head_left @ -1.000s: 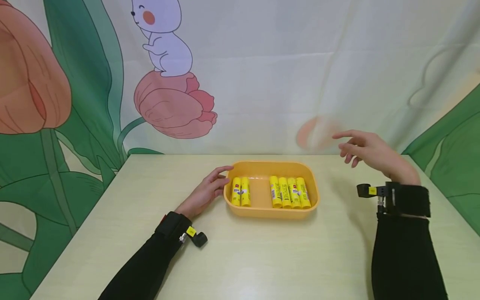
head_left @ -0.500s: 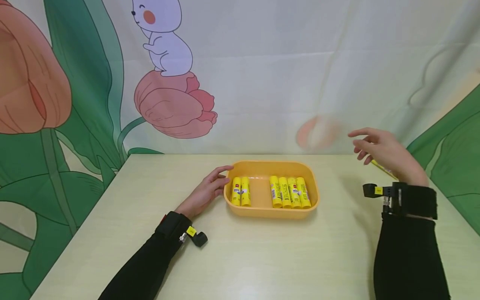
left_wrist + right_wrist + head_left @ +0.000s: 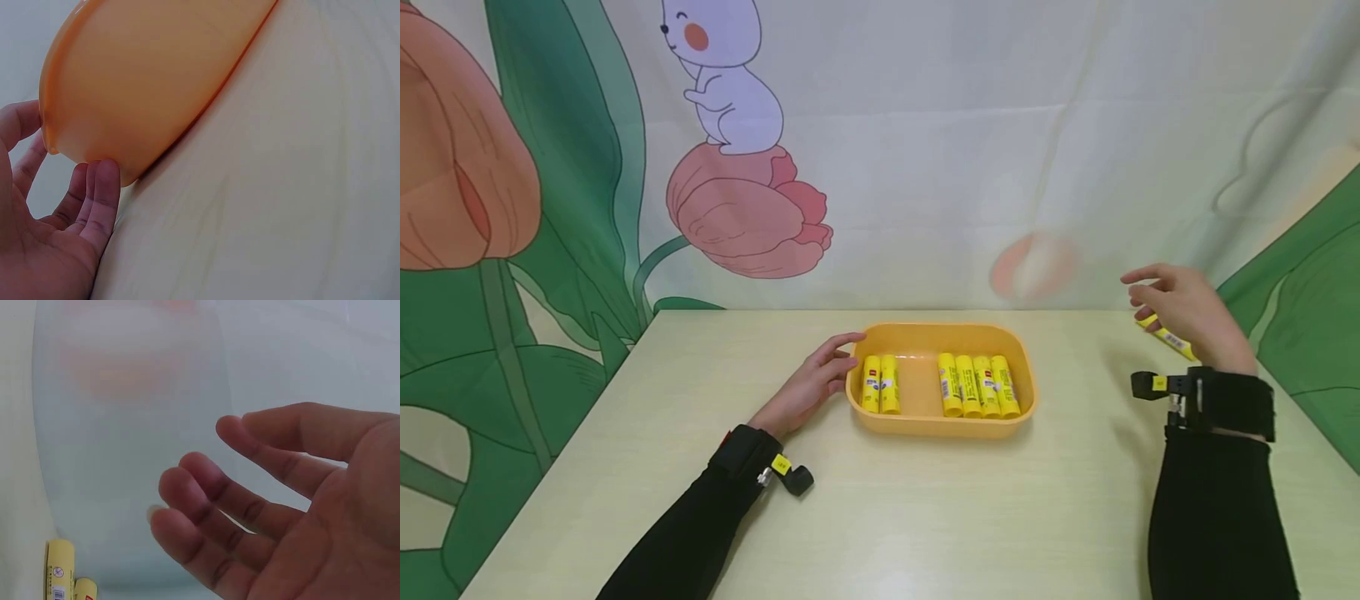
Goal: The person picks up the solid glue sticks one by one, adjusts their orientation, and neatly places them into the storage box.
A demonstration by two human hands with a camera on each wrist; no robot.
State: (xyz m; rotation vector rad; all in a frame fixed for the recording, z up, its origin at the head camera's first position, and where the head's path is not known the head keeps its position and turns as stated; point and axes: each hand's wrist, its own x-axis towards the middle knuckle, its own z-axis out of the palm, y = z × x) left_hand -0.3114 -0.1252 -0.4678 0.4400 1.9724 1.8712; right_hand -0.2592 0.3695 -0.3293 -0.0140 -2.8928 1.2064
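Note:
An orange plastic tray (image 3: pixel 943 427) stands on the table, with yellow glue sticks lying in it: a pair at its left end and several side by side at its right end. My left hand (image 3: pixel 808 385) rests its fingertips on the tray's left end; in the left wrist view those fingers (image 3: pixel 106 187) lie against the outer wall. Over the table's far right part hovers my right hand (image 3: pixel 1191 312), fingers loosely bent and nothing in them. Beneath it lies a loose glue stick (image 3: pixel 1176 340), partly covered by the hand. The right wrist view shows two yellow sticks (image 3: pixel 59 570) at the lower left.
A printed curtain (image 3: pixel 925 167) with flowers and a white animal hangs right behind the table's far edge. The pale tabletop (image 3: pixel 940 517) spreads in front of the tray. Both wrists carry black straps with small cameras.
My right hand has moved to the right, then slightly down, and the loose glue stick has come into sight beneath it. The left hand and the tray have stayed put.

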